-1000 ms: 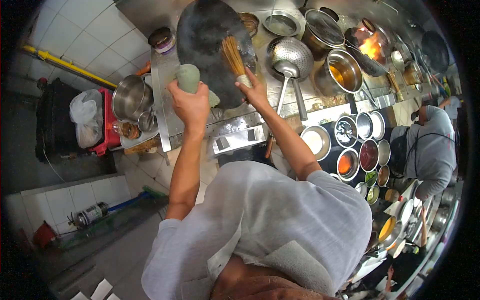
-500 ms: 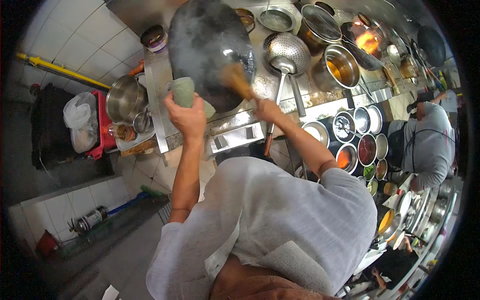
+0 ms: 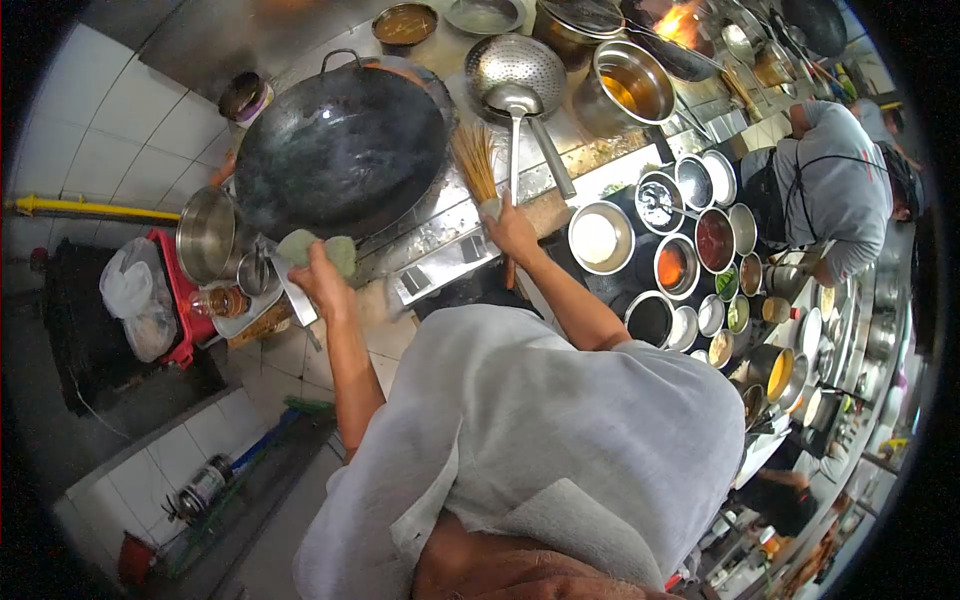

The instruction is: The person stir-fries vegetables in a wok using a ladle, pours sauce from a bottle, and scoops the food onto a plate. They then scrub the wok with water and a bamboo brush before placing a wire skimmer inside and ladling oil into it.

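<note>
"Green cloth bunched in the L hand, fingers closed on it, at the wok's near rim. Where's the wok?"

"Steel stove, L end, approx. by the front L corner. R hand?"

"Closed round the brush handle, bristles pointing away, nr the front edge. Ladle bowl's over the strainer, R of the wok."

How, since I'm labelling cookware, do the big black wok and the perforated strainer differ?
The wok is dark and solid; the strainer is silvery and full of holes.
The wok is much wider than the strainer.
The wok has a small loop handle at its far rim; the strainer has a long straight one.
Both are round and bowl-shaped.
</note>
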Available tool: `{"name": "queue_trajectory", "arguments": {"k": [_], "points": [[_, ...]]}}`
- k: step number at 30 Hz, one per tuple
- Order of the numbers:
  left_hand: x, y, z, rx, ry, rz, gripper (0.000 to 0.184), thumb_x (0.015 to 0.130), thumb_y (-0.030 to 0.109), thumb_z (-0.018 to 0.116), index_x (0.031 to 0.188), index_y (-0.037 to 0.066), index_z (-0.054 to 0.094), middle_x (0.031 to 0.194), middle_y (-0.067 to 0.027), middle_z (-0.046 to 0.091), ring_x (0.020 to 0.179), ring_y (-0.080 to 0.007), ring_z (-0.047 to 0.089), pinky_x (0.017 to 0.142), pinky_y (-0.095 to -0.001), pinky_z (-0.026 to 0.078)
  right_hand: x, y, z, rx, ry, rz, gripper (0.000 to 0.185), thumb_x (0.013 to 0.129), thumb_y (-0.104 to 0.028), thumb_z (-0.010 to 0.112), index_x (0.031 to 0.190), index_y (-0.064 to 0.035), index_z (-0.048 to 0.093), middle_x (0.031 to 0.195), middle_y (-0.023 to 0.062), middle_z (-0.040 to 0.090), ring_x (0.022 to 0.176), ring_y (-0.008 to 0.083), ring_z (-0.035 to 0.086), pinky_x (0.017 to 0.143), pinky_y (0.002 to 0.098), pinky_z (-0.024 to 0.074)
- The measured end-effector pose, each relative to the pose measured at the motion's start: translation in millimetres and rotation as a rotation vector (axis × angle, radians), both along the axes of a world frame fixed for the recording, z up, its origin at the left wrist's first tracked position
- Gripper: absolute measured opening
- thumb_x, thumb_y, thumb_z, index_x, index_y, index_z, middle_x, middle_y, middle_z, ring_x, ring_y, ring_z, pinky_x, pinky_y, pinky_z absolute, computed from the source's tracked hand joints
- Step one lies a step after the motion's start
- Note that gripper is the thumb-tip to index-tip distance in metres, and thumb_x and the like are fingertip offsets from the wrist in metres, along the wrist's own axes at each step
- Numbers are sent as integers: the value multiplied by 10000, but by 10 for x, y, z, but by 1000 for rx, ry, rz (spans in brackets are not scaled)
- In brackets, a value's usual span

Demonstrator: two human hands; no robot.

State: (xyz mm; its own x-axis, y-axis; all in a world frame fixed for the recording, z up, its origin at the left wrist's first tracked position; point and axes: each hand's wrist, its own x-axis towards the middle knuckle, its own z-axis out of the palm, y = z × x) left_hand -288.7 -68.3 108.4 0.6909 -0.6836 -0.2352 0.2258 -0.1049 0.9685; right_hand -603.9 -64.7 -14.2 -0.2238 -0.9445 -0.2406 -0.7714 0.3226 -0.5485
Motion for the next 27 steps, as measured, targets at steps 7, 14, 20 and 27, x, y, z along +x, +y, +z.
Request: {"name": "queue_trajectory", "arguments": {"k": [7,14,20,27], "points": [[-531,-392,-785,88,14,75,791,847,254,646,1359,-136,186,1355,-305,363,1249,-334,437,1056,-401,359,-232,809,-1190,45,-418,-394,434,917,-371,605,1066,34,551,806,143,598,769,307,604,732,455,492],[-994,-637,-439,274,-3,45,839,863,292,649,1375,-173,175,1402,-323,333,1286,-363,418,1093,-413,313,-281,830,-408,-167,-309,-370,254,905,-261,665,828,-75,509,601,17,499,452,126,479,400,295,395],[-1025,-698,-720,204,11,55,722,890,315,603,1314,-127,222,1328,-346,378,1253,-410,442,1053,-450,358,-555,114,542,-81,-857,-293,208,935,-208,603,818,-65,507,574,9,496,429,120,483,388,280,381],[-1046,-679,-677,187,-19,170,737,847,298,658,1312,-121,270,1303,-270,429,1174,-344,494,989,-430,416,-1428,-2644,126,-288,-277,-49,209,863,-176,582,782,16,601,613,77,591,455,199,550,436,372,443]]}}
